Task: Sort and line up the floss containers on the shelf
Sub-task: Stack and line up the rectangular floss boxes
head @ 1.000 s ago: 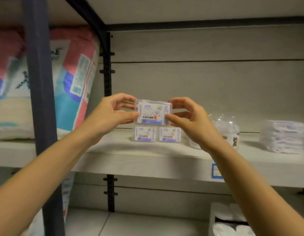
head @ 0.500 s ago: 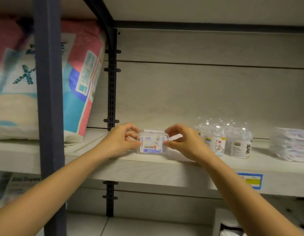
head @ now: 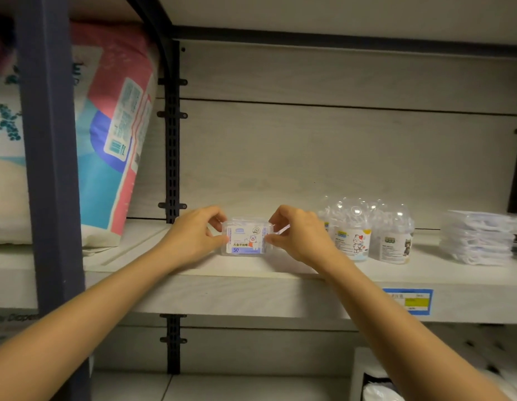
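Clear floss box [head: 247, 237] near the shelf [head: 251, 293] edge, ends pinched by left hand [head: 190, 238] and right hand [head: 300, 238], domed jars [head: 351, 230] rightward

The bay above the shelf [head: 251, 296] is tall and open up to the upper board [head: 309, 13], so a hand can come in over the front edge. At mid-shelf the box [head: 247, 237] is pinched at both ends by the left hand [head: 190, 238] and right hand [head: 302, 237], which block its sides. Left of them, bare board runs to the rail [head: 172, 140] and the leaning bag [head: 115, 125] behind the post [head: 49, 154]. The jars [head: 351, 230] stand just beside the right hand. Bare board separates them from the stack [head: 477, 238]. The back panel [head: 309, 154] closes the rear.
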A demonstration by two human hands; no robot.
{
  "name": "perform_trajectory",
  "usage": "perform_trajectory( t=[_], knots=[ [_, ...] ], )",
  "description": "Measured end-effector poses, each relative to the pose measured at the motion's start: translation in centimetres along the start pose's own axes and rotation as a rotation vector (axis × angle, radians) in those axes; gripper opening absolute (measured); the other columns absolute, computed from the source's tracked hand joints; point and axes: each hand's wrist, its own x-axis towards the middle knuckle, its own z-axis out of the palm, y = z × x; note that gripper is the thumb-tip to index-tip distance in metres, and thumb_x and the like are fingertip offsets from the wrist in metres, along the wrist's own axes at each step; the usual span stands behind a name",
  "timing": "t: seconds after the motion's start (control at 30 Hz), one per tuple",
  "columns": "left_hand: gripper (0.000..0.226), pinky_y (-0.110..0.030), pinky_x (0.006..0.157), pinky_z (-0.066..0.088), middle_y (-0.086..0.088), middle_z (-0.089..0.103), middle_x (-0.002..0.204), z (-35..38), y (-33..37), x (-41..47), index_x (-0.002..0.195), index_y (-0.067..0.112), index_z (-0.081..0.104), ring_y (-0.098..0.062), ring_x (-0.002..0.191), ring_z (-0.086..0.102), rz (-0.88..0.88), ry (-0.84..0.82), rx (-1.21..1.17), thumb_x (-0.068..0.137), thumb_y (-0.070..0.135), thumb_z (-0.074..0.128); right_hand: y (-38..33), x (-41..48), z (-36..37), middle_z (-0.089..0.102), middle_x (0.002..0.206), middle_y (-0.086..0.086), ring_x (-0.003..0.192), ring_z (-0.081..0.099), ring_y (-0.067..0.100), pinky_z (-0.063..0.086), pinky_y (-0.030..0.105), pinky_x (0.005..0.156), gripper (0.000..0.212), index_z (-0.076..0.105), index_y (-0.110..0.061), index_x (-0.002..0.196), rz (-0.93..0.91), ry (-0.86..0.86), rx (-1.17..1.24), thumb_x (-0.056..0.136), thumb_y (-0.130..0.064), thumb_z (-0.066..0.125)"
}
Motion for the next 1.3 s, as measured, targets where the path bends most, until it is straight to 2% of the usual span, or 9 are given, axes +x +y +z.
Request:
perform_trajectory(
  t=[0.13,0.27,0.4,0.57,0.77,0.93,1.07,1.2,1.3],
  knots=[
    [0.037,-0.03,0.076,0.047,0.009,0.056,0.111,-0.5,0.8,-0.7,0.116,0.023,0.056,-0.013,0.083,0.057,0.01,0.124,0.138,0.081,0.03,0.066,0.1,-1.4,-1.2,0.064,0.112,-0.004,0.098,0.061,0.014,0.051,0.035,0.085,0.034,0.057,-0.02,0.116,-0.04,0.033,0.035,0.084,-0.028,0.065],
    [0.011,-0.012,0.057,0.04,0.003,0.062,0.076,-0.5,4.2,-2.1,0.09,0.02,0.062,-0.013,0.061,0.052,0.114,0.304,-0.157,0.083,0.011,0.063,1.5,-4.9,-4.4,0.052,0.063,-0.01,0.059,0.047,0.007,0.043,0.027,0.064,0.015,0.048,-0.024,0.082,-0.046,0.167,0.233,0.085,-0.014,0.06],
    [0.013,-0.009,0.041,0.033,-0.002,0.06,0.057,2.1,9.4,-3.2,0.081,0.017,0.067,-0.008,0.047,0.044,0.036,0.023,-0.632,0.086,0.009,0.058,4.3,-8.8,-7.9,0.04,0.058,0.005,0.056,0.035,0.01,0.035,0.025,0.06,0.032,0.036,-0.018,0.062,0.023,0.086,0.386,0.08,-0.004,0.058],
    [0.015,-0.019,0.045,0.033,0.002,0.058,0.055,7.1,16.0,-3.0,0.08,0.017,0.069,-0.02,0.055,0.039,0.031,-0.12,-0.766,0.087,0.013,0.056,10.5,-11.8,-12.5,0.043,0.063,0.007,0.06,0.041,0.011,0.039,0.026,0.064,0.033,0.037,-0.017,0.061,0.105,0.058,0.484,0.082,-0.008,0.061],
    [0.021,-0.018,0.049,0.046,0.0,0.065,0.063,12.6,24.9,-1.8,0.075,0.019,0.071,-0.008,0.052,0.051,-0.001,-0.217,-0.845,0.087,0.01,0.057,20.0,-12.4,-19.4,0.047,0.053,-0.009,0.05,0.045,0.005,0.04,0.02,0.057,0.029,0.043,-0.017,0.064,0.162,0.042,0.477,0.085,-0.012,0.062],
    [0.013,-0.021,0.062,0.054,-0.005,0.066,0.085,16.3,31.2,2.1,0.097,0.009,0.066,-0.012,0.068,0.058,-0.105,-0.16,-0.886,0.089,0.011,0.056,25.9,-8.9,-24.5,0.061,0.095,0.002,0.081,0.063,0.013,0.055,0.028,0.078,0.003,0.054,-0.018,0.091,0.244,0.187,0.536,0.09,-0.018,0.056],
    [0.01,-0.031,0.083,0.052,0.0,0.059,0.095,19.6,32.8,6.1,0.088,0.019,0.06,-0.013,0.079,0.057,-0.213,-0.142,-0.826,0.092,0.024,0.053,28.6,-5.3,-24.9,0.055,0.13,0.011,0.116,0.055,0.027,0.044,0.044,0.101,0.042,0.048,-0.009,0.13,0.274,0.087,0.218,0.095,-0.032,0.045],
    [0.048,-0.041,0.102,0.043,-0.005,0.06,0.118,21.7,32.6,7.8,0.111,0.017,0.06,-0.026,0.108,0.056,-0.298,-0.193,-0.568,0.083,0.054,0.049,28.9,-4.0,-24.2,0.061,0.116,0.023,0.103,0.061,0.037,0.048,0.048,0.093,0.052,0.057,0.004,0.111,0.328,-0.101,-0.007,0.096,-0.039,0.035],
    [0.06,-0.038,0.103,0.041,-0.001,0.057,0.12,22.2,32.6,7.9,0.121,0.014,0.055,-0.024,0.11,0.054,-0.364,-0.255,-0.597,0.083,0.059,0.046,29.1,-4.0,-23.7,0.066,0.106,0.023,0.094,0.066,0.037,0.053,0.046,0.088,0.056,0.06,0.008,0.105,0.34,-0.199,0.01,0.097,-0.04,0.031]
  ],
)
